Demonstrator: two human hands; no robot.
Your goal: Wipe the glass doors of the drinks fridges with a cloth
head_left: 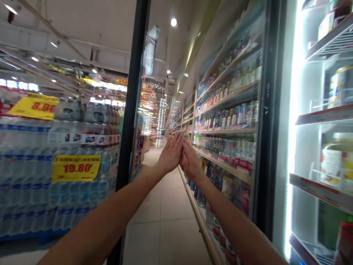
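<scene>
Both my arms reach forward to the open glass door (220,110) of a lit cooler. My left hand (171,152) is raised with its fingers stretched out flat, palm towards the glass. My right hand (191,162) is right beside it, touching it, with its fingers also extended upward and partly hidden behind the left hand. A small pale thing (185,134) shows at the fingertips; I cannot make out what it is. Through the glass I see shelves of bottled and canned drinks (237,116).
The cooler's inside (325,117) at right has wire shelves with jars and cartons. The door's black frame (131,121) stands left of my hands. Stacked water bottles with yellow price signs (75,167) fill the left. A tiled aisle (165,206) runs ahead.
</scene>
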